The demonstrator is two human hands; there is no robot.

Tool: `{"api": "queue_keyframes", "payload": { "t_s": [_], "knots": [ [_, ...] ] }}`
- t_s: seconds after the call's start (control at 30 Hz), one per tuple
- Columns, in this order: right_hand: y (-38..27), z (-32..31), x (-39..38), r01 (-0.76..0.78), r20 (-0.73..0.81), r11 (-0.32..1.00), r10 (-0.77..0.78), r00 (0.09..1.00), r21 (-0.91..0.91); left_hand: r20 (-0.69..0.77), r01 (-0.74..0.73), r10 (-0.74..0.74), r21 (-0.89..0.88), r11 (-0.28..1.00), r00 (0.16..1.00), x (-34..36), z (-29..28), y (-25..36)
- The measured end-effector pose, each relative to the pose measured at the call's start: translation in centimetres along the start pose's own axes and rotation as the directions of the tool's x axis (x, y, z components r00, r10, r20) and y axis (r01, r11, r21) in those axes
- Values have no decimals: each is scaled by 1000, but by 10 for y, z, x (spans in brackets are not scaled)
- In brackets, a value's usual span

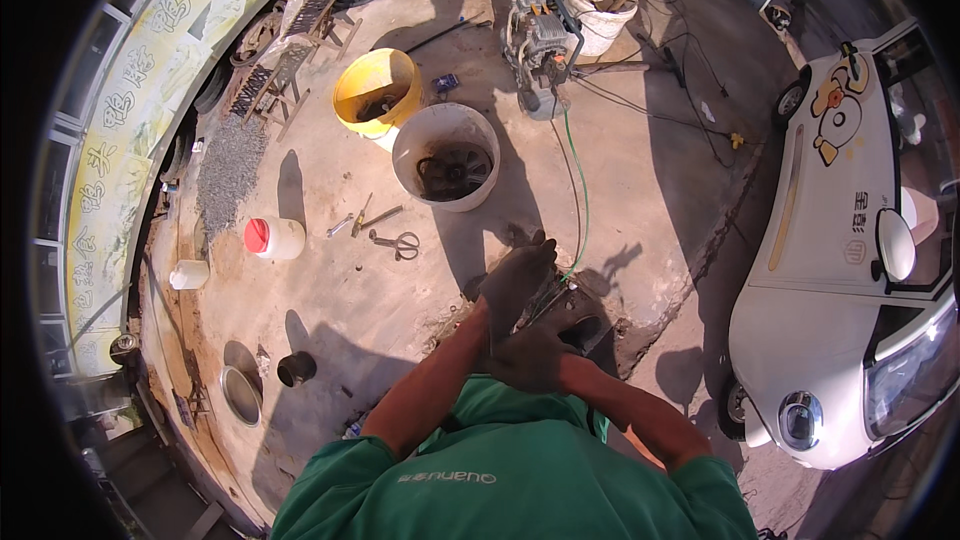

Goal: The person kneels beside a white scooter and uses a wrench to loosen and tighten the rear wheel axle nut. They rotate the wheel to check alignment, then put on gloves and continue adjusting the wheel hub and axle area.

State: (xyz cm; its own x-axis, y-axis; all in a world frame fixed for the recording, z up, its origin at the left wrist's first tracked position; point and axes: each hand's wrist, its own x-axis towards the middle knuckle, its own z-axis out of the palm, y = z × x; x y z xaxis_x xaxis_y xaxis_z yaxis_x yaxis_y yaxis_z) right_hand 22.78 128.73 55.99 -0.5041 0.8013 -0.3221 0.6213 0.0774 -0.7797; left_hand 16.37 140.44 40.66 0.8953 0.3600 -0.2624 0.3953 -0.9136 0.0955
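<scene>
My left hand (517, 275), dark with a glove or grime, reaches over a dark pit or patch in the concrete, fingers stretched out. My right hand (522, 358), equally dark, is bent in beside my left wrist; what its fingers hold is hidden. A thin green hose (578, 191) runs from a machine (535, 30) down to the dark patch by my hands, where a dark cylindrical piece (585, 332) lies. Beyond them stand a white bucket (418, 125) with dark contents and a yellow bucket (393, 70). Scissors (400, 243) and small tools (360, 217) lie to the left.
A white cartoon-painted car (800, 310) stands close on the right. At left are a red-lidded jug (280, 238), a small jug (190, 274), a metal bowl (242, 398) and a leaning signboard (100, 270). Hoses, rods and another bucket (600, 25) are at the back.
</scene>
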Motion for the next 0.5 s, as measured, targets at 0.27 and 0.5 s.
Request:
{"api": "queue_keyframes", "payload": {
  "t_s": [0.27, 0.5],
  "knots": [
    [19, -7, -1, 79, 69, 997, -80, 994, 7, -16, 92, 378, 979, -184, 926, -14, 61, -34],
    [56, -34, -23, 131, 158, 991, -127, 979, -11, 338, -92, -230, -377, -922, 912, 18, -33, 20]
  ]
}}
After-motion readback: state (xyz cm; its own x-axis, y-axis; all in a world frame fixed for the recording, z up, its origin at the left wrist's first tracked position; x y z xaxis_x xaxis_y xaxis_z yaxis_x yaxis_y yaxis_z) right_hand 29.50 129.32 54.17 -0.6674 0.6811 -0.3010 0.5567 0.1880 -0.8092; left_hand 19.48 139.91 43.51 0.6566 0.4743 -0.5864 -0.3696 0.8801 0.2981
